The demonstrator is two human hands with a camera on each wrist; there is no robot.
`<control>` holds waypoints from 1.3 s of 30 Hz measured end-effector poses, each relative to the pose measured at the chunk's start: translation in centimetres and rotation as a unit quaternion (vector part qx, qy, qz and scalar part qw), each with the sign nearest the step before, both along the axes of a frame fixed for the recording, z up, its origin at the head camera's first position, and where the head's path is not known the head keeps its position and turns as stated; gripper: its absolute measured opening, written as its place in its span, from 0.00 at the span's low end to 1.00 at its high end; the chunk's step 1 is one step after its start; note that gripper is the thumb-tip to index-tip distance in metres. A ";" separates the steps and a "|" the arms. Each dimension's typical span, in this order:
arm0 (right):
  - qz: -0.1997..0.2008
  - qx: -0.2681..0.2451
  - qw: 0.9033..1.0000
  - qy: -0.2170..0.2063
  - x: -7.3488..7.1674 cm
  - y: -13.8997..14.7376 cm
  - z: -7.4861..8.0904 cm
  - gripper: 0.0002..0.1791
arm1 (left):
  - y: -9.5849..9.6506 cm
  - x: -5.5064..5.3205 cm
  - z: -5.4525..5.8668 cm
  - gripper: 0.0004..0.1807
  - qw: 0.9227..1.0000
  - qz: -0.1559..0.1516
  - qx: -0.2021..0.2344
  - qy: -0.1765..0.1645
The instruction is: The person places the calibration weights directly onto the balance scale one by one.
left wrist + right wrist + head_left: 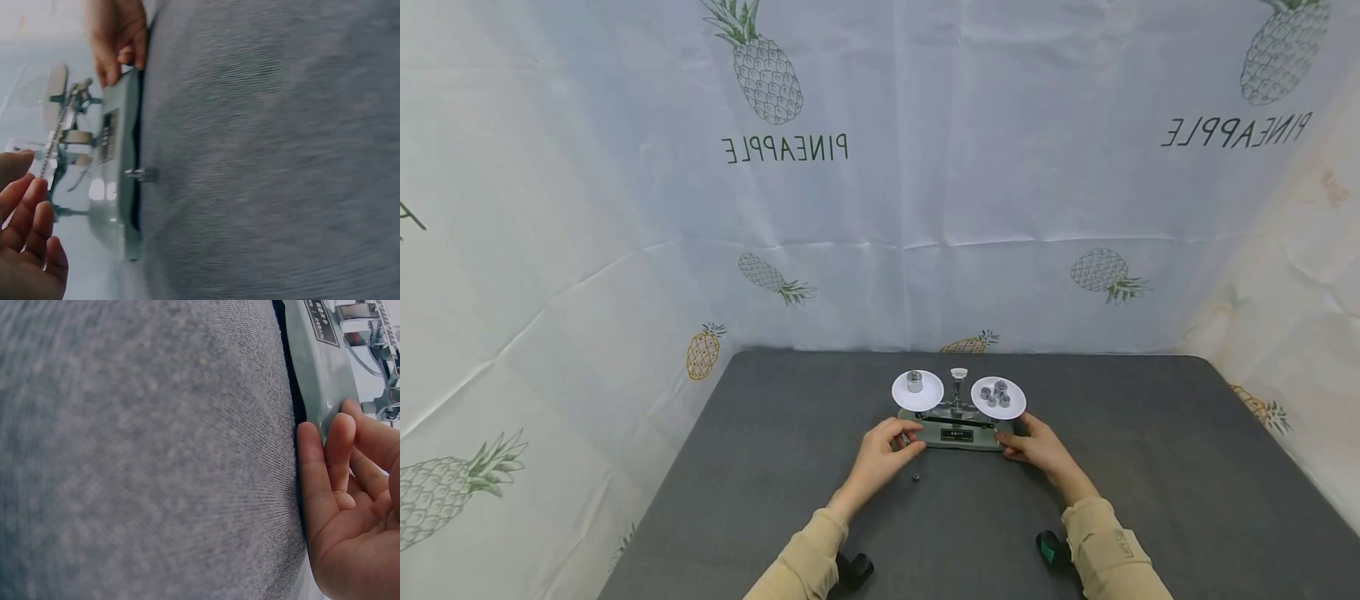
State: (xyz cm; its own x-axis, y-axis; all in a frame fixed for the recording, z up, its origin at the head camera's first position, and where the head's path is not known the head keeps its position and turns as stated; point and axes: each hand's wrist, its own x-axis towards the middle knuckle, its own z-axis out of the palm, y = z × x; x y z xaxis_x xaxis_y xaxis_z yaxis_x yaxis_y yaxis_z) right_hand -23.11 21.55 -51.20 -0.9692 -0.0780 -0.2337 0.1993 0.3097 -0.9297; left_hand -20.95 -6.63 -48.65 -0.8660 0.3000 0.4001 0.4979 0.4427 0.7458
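Observation:
A pale green balance scale [936, 433] with two white pans stands on the table. One metal weight [914, 382] sits on the left pan [931, 398]; several smaller ones [1002, 390] stand on the right pan [1017, 408]. My right hand [1037, 447] grips the right end of the base, its fingers around that corner in the right wrist view. My left hand [883, 450] is at the scale's left end, thumb and fingers bent and apart near the graduated beam [55, 134], with nothing visible between them. A small metal weight [916, 477] rests on the table before the scale.
Grey cloth covers the table [790, 467]. Behind and beside it hangs a white curtain [850, 300] with pineapple prints. Near the sleeves are two black devices, one by the left forearm [855, 572] and one by the right [1051, 548].

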 end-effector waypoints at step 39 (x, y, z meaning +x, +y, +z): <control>0.000 -0.014 1.000 -0.001 -0.1 0.0 0.0 0.38 | -1.0 0.9 -2.8 0.02 0.989 -0.026 -0.077 -0.123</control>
